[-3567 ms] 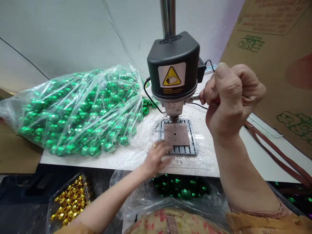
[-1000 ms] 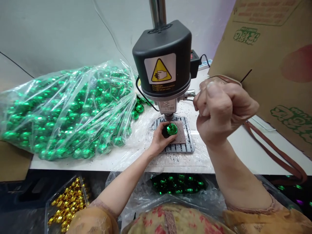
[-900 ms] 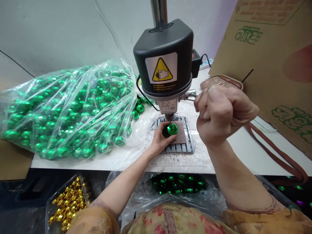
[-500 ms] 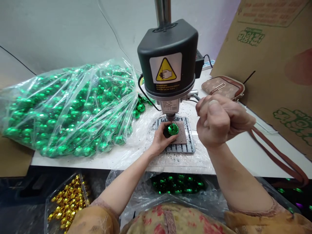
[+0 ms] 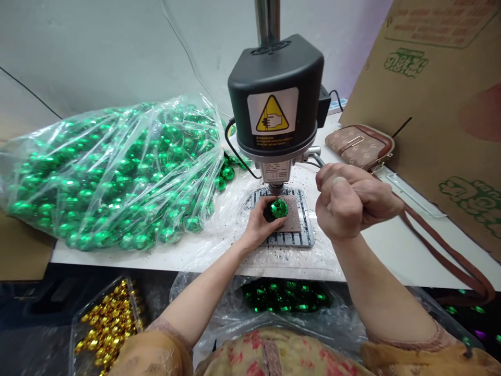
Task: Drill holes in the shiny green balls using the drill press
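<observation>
Left hand (image 5: 259, 221) around one ball (image 5: 279, 209)

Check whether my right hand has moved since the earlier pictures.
Yes: your right hand has moved down, judged against the drill's black housing.

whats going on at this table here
The person's left hand holds a shiny green ball over the board under the drill press. The right hand grips the lever; whether the press touches the ball is unclear. A clear bag of green balls lies on the table to the left.
</observation>
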The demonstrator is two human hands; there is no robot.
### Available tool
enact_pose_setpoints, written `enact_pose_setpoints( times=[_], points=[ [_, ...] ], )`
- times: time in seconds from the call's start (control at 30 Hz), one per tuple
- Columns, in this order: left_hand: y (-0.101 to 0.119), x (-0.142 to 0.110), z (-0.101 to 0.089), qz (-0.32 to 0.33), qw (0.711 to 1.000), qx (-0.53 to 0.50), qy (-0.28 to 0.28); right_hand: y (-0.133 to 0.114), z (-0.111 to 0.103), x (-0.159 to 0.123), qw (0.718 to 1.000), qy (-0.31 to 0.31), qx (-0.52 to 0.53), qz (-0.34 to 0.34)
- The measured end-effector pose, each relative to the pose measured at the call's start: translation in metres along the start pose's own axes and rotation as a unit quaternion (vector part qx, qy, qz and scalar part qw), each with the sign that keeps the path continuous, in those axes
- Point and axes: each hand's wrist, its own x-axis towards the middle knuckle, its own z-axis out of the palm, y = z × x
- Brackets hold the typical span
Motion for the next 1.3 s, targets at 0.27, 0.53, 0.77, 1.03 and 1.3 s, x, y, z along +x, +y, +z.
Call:
enact_pose_setpoints(
  times=[0.27, 0.53, 0.77, 1.03, 1.3],
  points=[
    [0.001, 0.000, 0.002, -0.004, 1.000, -0.009, 0.008, -0.002, 0.005, 0.001, 1.000, 0.020, -0.017, 0.017],
    [0.014, -0.027, 0.002, 0.067, 0.983, 0.125, 0.116, -0.011, 0.026, 0.054, 0.985, 0.038, -0.002, 0.171],
    [0.032, -0.125, 0.004, 0.405, 0.859, 0.278, -0.142, -0.007, 0.022, 0.053, 0.986, 0.035, 0.004, 0.163],
    [0.000, -0.017, -0.079, 0.204, 0.934, 0.293, 0.020, -0.006, 0.019, 0.052, 0.986, 0.034, 0.016, 0.160],
    [-0.040, 0.129, -0.132, -0.015, 0.887, 0.461, -0.012, -0.008, 0.021, 0.051, 0.987, 0.042, 0.014, 0.154]
  ],
)
